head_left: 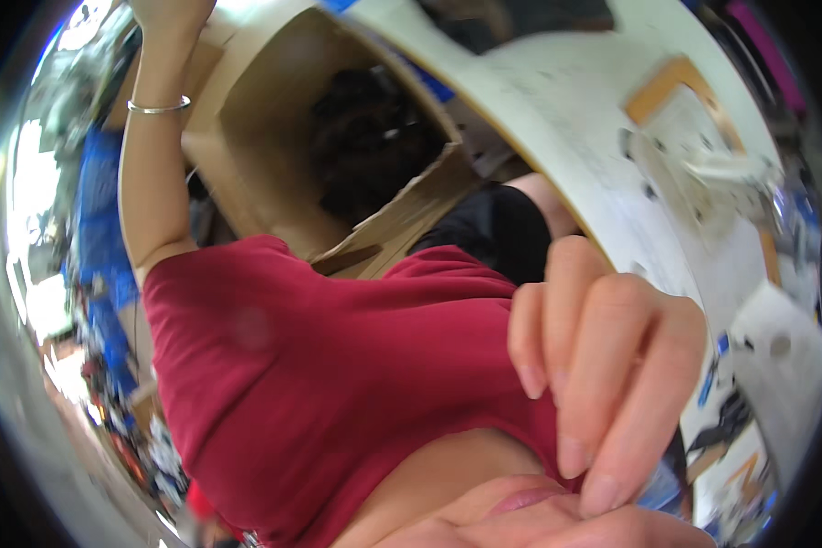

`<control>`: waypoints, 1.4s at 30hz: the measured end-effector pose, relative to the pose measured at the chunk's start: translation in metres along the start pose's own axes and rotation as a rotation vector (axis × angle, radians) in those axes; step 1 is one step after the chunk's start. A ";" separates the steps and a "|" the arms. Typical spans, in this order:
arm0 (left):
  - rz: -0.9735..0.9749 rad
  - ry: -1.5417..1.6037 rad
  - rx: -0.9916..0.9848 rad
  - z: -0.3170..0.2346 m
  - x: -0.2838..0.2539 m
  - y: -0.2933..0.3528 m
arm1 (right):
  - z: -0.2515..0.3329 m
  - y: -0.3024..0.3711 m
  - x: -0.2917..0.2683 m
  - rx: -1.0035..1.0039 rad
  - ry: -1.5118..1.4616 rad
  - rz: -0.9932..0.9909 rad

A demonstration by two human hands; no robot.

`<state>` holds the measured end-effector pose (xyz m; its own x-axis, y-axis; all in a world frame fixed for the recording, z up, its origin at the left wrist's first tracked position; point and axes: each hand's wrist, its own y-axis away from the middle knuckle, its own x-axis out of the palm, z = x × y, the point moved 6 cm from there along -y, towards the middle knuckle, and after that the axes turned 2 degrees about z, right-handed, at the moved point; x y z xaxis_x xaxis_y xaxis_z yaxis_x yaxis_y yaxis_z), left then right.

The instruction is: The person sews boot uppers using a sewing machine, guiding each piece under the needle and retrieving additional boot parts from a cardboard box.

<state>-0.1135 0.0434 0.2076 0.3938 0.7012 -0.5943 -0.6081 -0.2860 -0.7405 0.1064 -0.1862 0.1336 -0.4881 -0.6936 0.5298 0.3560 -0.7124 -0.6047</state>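
Observation:
My left arm reaches up along the left side of the head view, wearing a thin silver bangle [159,107] at the wrist. Only the base of my left hand [172,11] shows at the top edge; its fingers are cut off. Beside that arm stands an open cardboard box [265,119] with a dark heap [370,137] inside, too dim to identify. My right hand [612,365] is raised very close to the camera, in front of my red shirt [356,356]. Its fingers are curled inward and their tips hang downward. Whatever they may hold is hidden.
A white table [557,100] with a yellowish edge curves along the right. On it lie a tan frame-like piece [671,87], white sheets [781,338] and a thin blue tool [707,384]. Blue material [100,210] and blurred clutter line the far left.

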 end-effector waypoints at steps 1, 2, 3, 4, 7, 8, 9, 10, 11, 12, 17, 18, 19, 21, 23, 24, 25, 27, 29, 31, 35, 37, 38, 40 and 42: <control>0.004 0.077 -0.120 0.024 -0.023 0.021 | -0.011 -0.005 0.003 0.051 -0.056 -0.001; 0.144 -0.382 -0.136 0.034 -0.047 0.053 | -0.021 -0.009 0.007 0.102 -0.112 -0.005; 0.284 -0.839 -0.135 0.044 -0.072 0.084 | -0.034 -0.015 0.011 0.132 -0.159 0.034; 0.304 -0.888 -0.178 0.058 -0.097 0.107 | -0.046 -0.020 0.016 0.165 -0.204 0.072; 0.553 -1.187 -0.541 0.110 -0.167 0.197 | -0.080 -0.033 0.029 0.254 -0.218 0.123; 0.561 -1.199 -0.554 0.120 -0.183 0.226 | -0.091 -0.036 0.036 0.263 -0.266 0.175; 0.578 -1.278 -0.574 0.130 -0.198 0.257 | -0.100 -0.038 0.042 0.280 -0.299 0.175; 0.624 -1.348 -0.606 0.138 -0.207 0.291 | -0.107 -0.039 0.049 0.243 -0.352 0.191; 0.660 -1.325 -0.625 0.141 -0.212 0.328 | -0.111 -0.040 0.056 0.211 -0.383 0.225; 0.755 -1.287 -0.673 0.141 -0.211 0.371 | -0.114 -0.041 0.062 0.193 -0.423 0.262; 1.529 -0.675 -1.556 0.082 -0.177 0.617 | -0.117 -0.044 0.070 0.119 -0.491 0.336; 1.414 -0.693 -1.664 0.077 -0.174 0.640 | -0.115 -0.045 0.070 0.059 -0.454 0.317; 1.359 -0.730 -1.622 0.076 -0.168 0.653 | -0.115 -0.045 0.070 0.041 -0.441 0.299; 1.380 -0.809 -1.350 0.089 -0.155 0.658 | -0.114 -0.044 0.071 0.008 -0.413 0.262; 1.558 -0.919 -1.013 0.108 -0.147 0.643 | -0.111 -0.044 0.070 -0.001 -0.559 0.175; 1.413 -0.894 -1.254 0.119 -0.155 0.633 | -0.108 -0.044 0.065 -0.005 -0.568 0.156; 1.293 -0.880 -1.472 0.128 -0.159 0.620 | -0.106 -0.045 0.061 -0.009 -0.576 0.138; 1.208 -0.915 -1.466 0.141 -0.142 0.566 | -0.091 -0.048 0.053 -0.198 -0.388 0.152; 0.946 -0.770 -1.417 0.142 -0.102 0.490 | -0.086 -0.051 0.051 -0.246 -0.255 0.128; 0.746 -0.475 -1.370 0.134 -0.043 0.402 | -0.072 -0.049 0.047 -0.369 -0.227 0.149; 0.378 0.754 -1.158 0.028 0.096 0.234 | -0.051 -0.028 0.027 -0.081 -0.076 0.076; 0.464 1.558 -1.252 -0.059 0.150 0.185 | -0.054 -0.013 -0.001 0.016 0.092 -0.021; 0.537 1.870 -1.326 -0.097 0.167 0.165 | -0.050 -0.001 -0.016 0.028 0.121 -0.110; 0.439 1.867 -1.570 -0.122 0.192 0.138 | -0.044 0.025 -0.044 0.058 0.229 -0.293; 0.372 1.865 -1.673 -0.131 0.210 0.113 | -0.036 0.053 -0.061 0.052 0.331 -0.400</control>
<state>-0.0094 0.0728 -0.0424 0.8888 -0.1796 0.4216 -0.3585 -0.8456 0.3955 0.1271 -0.1778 0.0476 -0.8168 -0.3014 0.4920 0.1251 -0.9249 -0.3590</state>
